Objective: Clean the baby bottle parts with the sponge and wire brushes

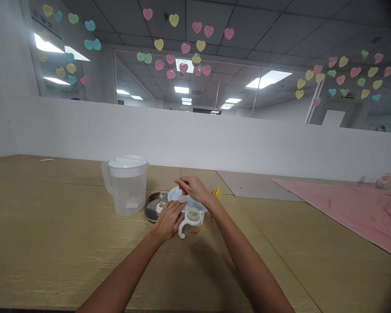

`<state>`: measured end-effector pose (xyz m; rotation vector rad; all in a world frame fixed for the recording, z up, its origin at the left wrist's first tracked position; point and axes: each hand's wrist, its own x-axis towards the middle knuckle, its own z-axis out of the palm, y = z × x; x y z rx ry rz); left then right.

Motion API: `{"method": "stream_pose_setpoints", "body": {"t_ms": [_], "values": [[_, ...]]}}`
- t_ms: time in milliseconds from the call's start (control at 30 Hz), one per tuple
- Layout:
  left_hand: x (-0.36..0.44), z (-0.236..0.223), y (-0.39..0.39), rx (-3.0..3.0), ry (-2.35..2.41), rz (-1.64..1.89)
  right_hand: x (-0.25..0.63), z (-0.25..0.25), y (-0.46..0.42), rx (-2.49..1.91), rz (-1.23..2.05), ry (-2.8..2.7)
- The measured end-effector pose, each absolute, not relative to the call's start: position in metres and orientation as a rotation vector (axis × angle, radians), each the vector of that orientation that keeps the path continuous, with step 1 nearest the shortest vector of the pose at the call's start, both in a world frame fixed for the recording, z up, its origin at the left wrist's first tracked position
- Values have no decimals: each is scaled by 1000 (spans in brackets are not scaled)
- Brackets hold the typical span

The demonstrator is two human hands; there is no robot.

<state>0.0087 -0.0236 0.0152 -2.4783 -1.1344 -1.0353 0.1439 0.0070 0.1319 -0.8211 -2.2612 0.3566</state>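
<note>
My right hand pinches a thin upright rod, its tip pointing down into the bowl. Just below, my left hand closes its fingers on a small whitish round piece, partly hidden by the fingers. Both hands are over a pale bowl. Nearest to me stands an open baby bottle with white handles and red print, close to my left hand. A round metal tray sits left of the bowl, with a clear dome cap and white ring in it.
A lidded translucent pitcher stands to the left. Something yellow is behind my right forearm. A pink sheet covers the table's right side, with a crumpled item at its far edge. A white wall rises behind.
</note>
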Motion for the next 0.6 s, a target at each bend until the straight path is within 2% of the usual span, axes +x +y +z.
{"method": "stream_pose_setpoints", "body": {"t_ms": [333,600], "values": [[9,9,-19,-2447,-1151,-989,145,136,2,-917,441,-2338],[9,9,-19,-2423,-1144,-981,139,139,-6,-1017,366,-2440]]}}
